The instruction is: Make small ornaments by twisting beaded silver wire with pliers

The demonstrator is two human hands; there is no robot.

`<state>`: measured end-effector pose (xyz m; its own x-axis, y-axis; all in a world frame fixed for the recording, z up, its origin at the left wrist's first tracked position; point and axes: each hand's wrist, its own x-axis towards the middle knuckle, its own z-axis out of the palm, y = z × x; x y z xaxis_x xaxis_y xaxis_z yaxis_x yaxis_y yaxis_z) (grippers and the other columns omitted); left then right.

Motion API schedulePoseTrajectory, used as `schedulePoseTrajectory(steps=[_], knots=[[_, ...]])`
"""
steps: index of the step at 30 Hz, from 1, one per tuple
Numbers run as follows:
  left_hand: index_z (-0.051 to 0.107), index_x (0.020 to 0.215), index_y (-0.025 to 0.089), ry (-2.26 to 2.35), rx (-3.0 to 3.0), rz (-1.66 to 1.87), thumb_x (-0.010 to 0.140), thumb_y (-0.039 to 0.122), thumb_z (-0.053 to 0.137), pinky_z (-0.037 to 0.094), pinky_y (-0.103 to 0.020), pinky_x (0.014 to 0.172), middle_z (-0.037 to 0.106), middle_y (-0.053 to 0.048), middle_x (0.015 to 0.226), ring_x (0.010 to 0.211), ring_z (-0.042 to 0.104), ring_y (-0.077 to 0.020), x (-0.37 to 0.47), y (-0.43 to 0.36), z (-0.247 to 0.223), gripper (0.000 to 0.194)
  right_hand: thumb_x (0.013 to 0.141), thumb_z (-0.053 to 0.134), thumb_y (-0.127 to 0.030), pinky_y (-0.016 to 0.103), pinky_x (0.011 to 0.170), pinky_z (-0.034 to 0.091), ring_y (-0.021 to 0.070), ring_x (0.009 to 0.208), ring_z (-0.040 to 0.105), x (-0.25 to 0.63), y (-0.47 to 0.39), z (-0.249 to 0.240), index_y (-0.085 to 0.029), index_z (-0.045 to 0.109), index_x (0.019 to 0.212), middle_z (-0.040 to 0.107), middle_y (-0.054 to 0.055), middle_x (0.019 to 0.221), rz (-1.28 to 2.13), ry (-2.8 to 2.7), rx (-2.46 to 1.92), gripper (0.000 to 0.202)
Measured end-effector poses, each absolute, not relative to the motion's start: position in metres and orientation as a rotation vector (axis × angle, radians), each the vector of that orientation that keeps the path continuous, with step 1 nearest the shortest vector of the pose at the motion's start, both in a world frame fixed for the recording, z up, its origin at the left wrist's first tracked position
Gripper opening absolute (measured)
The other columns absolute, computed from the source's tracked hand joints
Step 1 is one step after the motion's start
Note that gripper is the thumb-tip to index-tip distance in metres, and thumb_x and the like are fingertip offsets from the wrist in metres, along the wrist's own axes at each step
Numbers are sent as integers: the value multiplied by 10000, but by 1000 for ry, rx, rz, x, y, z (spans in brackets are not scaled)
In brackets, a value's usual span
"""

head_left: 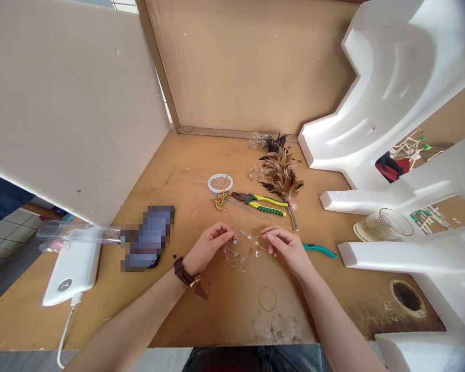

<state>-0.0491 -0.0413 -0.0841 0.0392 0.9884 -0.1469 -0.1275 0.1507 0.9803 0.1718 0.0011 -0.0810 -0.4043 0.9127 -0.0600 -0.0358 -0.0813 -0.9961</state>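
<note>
Beaded wire (242,258) is needing gentle pull

Just below the frame's centre, over the counter (217,315), the left hand (218,242) and the right hand (284,244) are pinching this wire. If either pinch were loosening, I think beads (257,253) could be sliding off; too strong pulling could be kinking it.

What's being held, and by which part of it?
A clear beaded strand: the left grip pinches its upper left, the right grip its upper right.
</note>
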Motion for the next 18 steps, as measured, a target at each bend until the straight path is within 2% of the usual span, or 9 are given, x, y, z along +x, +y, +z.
schedulePoseTrajectory(steps=[6, 11, 18], knots=[[552, 766, 153, 1166, 1016, 1129, 765, 360, 609, 418, -190, 522, 636, -24, 765, 616, 526, -94, -49, -40, -88, 215, 764, 611, -377, 219, 443, 372, 73, 500, 499, 174, 1, -78, -198, 664, 765, 620, 23, 853, 1472, -1437, -1014, 187], [545, 773, 154, 1183, 1014, 1123, 764, 370, 604, 421, -192, 517, 639, -34, 776, 620, 535, -100, -49, -40, -90, 224, 783, 594, -380, 222, 478, 387, 93, 497, 480, 175, 0, -77, -188, 666, 779, 573, -8, 583, 1503, -1463, -1030, 205], [542, 775, 164, 1185, 1010, 1108, 764, 370, 603, 415, -195, 526, 640, -24, 777, 624, 531, -103, -49, -41, -89, 215, 755, 619, -390, 224, 492, 408, 98, 550, 508, 173, -1, -75, -184, 671, 766, 643, 31, 744, 1534, -1408, -1040, 213]])
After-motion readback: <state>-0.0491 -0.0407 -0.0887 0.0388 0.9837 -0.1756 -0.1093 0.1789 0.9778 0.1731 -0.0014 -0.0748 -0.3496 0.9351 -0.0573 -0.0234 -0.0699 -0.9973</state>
